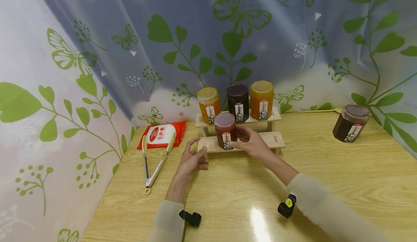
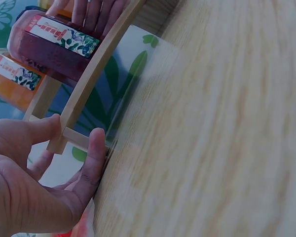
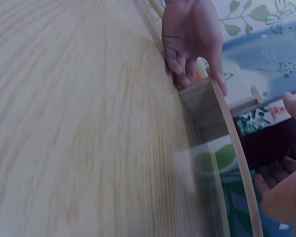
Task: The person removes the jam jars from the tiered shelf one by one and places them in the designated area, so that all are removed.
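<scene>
My right hand (image 1: 250,141) grips a dark red jam jar (image 1: 225,129) around its right side, thumb toward its front. The jar, lidded and with a white and red label, stands upright at the lower step of a two-step wooden stand (image 1: 265,139). With thumb and fingers, my left hand (image 2: 44,182) holds the left end of that lower step, close to its leg. On the upper step behind are a dark purple jar (image 1: 238,102) between two orange jars, one on the left (image 1: 209,104) and one on the right (image 1: 261,100).
Left of the stand lies a red and white packet (image 1: 161,134), with metal tongs (image 1: 156,169) resting partly over it. Another dark jar (image 1: 351,123) stands on the table at the right. A long yellow utensil (image 1: 312,111) lies along the back by the patterned curtain (image 1: 202,24).
</scene>
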`<action>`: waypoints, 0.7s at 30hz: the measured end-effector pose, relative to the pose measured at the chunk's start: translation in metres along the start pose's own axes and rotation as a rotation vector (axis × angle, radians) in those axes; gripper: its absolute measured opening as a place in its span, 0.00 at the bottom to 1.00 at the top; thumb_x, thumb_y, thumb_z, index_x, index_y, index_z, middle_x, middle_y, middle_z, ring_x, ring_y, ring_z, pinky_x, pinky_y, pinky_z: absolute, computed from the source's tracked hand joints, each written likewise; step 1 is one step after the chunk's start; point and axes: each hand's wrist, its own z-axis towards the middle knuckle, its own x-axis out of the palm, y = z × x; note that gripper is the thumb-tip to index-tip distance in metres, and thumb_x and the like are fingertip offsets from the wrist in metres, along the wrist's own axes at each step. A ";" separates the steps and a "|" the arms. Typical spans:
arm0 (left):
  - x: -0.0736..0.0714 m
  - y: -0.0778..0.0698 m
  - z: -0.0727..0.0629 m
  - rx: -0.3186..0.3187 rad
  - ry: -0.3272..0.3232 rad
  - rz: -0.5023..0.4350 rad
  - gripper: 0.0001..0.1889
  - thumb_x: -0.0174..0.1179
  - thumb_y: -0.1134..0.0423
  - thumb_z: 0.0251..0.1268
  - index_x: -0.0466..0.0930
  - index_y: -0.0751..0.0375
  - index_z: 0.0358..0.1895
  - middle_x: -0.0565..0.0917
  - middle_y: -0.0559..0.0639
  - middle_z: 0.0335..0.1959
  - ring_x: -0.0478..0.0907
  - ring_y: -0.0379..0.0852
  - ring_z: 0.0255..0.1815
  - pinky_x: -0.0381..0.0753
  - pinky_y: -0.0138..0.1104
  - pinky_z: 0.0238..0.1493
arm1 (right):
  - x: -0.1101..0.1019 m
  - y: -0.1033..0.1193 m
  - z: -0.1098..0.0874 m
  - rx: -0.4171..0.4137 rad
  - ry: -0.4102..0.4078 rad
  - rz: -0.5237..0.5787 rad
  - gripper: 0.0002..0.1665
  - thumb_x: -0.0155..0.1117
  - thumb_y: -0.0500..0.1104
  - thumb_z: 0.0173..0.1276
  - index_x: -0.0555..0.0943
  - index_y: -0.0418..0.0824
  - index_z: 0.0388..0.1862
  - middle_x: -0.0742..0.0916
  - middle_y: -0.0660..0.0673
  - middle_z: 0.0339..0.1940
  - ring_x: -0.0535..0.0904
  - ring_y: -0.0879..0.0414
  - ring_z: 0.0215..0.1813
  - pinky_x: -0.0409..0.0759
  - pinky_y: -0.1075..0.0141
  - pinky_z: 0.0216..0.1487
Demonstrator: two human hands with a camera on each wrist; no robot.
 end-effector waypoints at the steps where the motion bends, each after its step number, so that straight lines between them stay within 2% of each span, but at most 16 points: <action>1: 0.000 0.000 0.000 -0.002 -0.001 0.001 0.30 0.65 0.59 0.75 0.65 0.40 0.75 0.76 0.59 0.44 0.84 0.45 0.30 0.90 0.37 0.30 | 0.003 0.000 0.001 0.006 -0.013 -0.002 0.43 0.75 0.42 0.69 0.66 0.33 0.77 0.74 0.31 0.74 0.69 0.36 0.76 0.66 0.45 0.79; 8: 0.000 0.000 0.000 0.003 -0.008 0.019 0.31 0.65 0.58 0.76 0.64 0.41 0.76 0.77 0.59 0.43 0.84 0.45 0.30 0.90 0.37 0.30 | 0.022 0.000 0.007 0.006 -0.086 -0.010 0.46 0.78 0.40 0.65 0.65 0.30 0.76 0.74 0.30 0.74 0.68 0.36 0.77 0.65 0.46 0.80; 15: 0.001 -0.001 -0.001 -0.005 -0.011 0.016 0.30 0.65 0.58 0.76 0.65 0.39 0.75 0.76 0.59 0.43 0.84 0.45 0.30 0.90 0.37 0.30 | 0.039 0.004 0.012 0.079 -0.174 -0.092 0.51 0.81 0.47 0.62 0.64 0.35 0.77 0.76 0.34 0.73 0.72 0.38 0.73 0.71 0.44 0.75; 21: 0.002 -0.002 -0.001 -0.007 -0.013 0.007 0.29 0.65 0.57 0.76 0.66 0.38 0.74 0.76 0.57 0.42 0.84 0.45 0.29 0.90 0.36 0.28 | 0.048 0.004 0.015 0.061 -0.229 -0.128 0.52 0.82 0.45 0.61 0.63 0.35 0.76 0.76 0.33 0.72 0.72 0.38 0.73 0.71 0.43 0.75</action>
